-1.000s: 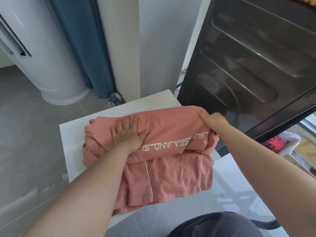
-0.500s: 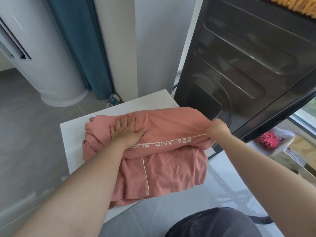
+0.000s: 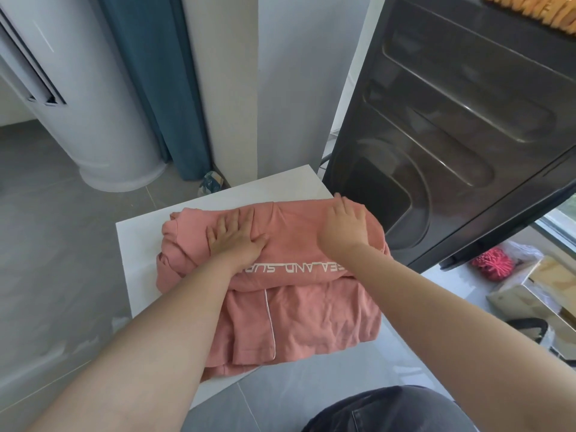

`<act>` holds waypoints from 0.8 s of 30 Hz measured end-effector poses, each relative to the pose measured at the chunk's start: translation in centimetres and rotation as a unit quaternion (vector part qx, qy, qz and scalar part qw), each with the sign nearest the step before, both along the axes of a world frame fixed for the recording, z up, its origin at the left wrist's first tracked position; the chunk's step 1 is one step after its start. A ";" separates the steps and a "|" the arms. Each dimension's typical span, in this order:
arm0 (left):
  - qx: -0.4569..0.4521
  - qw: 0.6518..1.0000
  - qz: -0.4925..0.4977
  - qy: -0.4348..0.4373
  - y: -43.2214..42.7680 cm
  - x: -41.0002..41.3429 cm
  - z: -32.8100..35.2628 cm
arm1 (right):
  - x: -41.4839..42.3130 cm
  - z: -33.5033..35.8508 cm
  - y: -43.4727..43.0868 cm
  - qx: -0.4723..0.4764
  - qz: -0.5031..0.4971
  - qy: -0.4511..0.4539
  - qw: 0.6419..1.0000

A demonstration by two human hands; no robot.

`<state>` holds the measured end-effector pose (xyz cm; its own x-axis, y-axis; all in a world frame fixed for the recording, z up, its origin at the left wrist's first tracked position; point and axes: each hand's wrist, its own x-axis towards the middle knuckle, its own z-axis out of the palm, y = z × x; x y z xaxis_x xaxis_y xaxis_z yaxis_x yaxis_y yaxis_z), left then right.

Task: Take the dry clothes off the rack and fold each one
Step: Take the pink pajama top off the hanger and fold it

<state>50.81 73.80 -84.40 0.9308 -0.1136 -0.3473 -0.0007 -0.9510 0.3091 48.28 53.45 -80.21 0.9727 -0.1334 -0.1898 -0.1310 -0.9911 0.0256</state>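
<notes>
Folded salmon-pink cotton garment with white lettering [image 3: 293, 244] is pressed flat on white square table [image 3: 140, 244] by left hand [image 3: 237, 241] and right hand [image 3: 344, 227], fingers spread.

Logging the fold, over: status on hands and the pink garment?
Left hand flat on folded pink fabric garment. Right hand flat, pressing too. Nothing in the way.

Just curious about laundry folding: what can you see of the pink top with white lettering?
The pink top looks like soft cotton, folded into a thick band on the white table, white lettering along its near edge. It lies over another pink piece with white piping. The left hand and the right hand press flat on it.
</notes>
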 end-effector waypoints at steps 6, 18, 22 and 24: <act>-0.275 0.957 0.059 -0.075 3.8 -0.6 0.9 | -1.6 -1.9 7.0 0.085 0.060 0.004 0.995; -0.218 0.943 0.250 -0.009 11.3 0.8 2.4 | -0.9 -1.8 10.4 0.062 0.125 0.088 0.986; -0.178 0.927 0.326 -0.049 12.3 0.5 1.2 | -1.0 -2.2 9.7 0.053 0.131 0.071 0.988; -0.110 0.944 0.301 -0.083 12.5 0.0 0.6 | -1.0 -2.3 9.2 0.059 0.133 0.067 0.987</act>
<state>50.80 86.29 -83.82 0.8893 0.4003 -0.2210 0.4532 -0.7079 0.5418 47.24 62.65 -82.48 0.9356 0.1531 -0.3182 0.1302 -0.9872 -0.0921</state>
